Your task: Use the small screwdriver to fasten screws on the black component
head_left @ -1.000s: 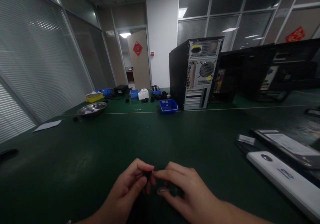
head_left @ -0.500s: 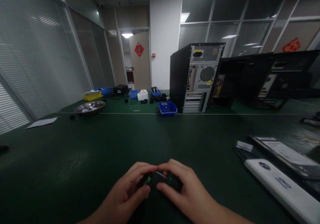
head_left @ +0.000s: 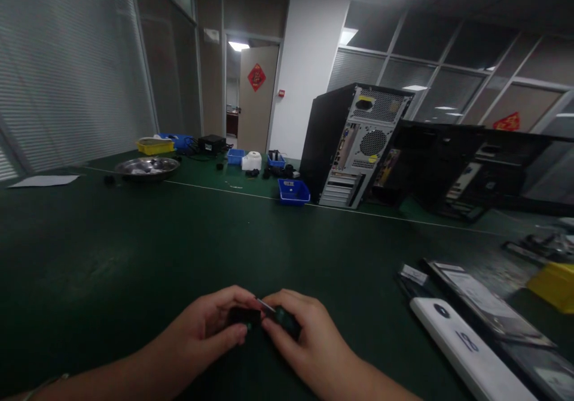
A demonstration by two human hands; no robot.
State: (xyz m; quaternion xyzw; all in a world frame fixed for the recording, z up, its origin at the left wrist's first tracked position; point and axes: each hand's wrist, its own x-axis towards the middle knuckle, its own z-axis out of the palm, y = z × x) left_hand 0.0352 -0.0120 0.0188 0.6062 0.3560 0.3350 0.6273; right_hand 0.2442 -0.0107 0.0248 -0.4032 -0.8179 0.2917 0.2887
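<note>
My left hand is closed on a small dark block, pinched between thumb and fingers; a bit of green shows at its lower edge. What kind of part it is cannot be made out. My right hand grips a screwdriver by its dark green handle. The thin metal shaft points up and left, its tip close to the left fingertips and the block. Whether the tip touches the block is hidden by the fingers. Both hands are held close together above the green table.
A white panel marked 18 and a hard drive lie to the right, with a yellow bin beyond. A blue tray and a computer tower stand farther back. At the left back sits a metal bowl.
The view has tilted and turned slightly right. My left hand now shows more of the dark block, and the screwdriver's shaft points more steeply up toward it.
</note>
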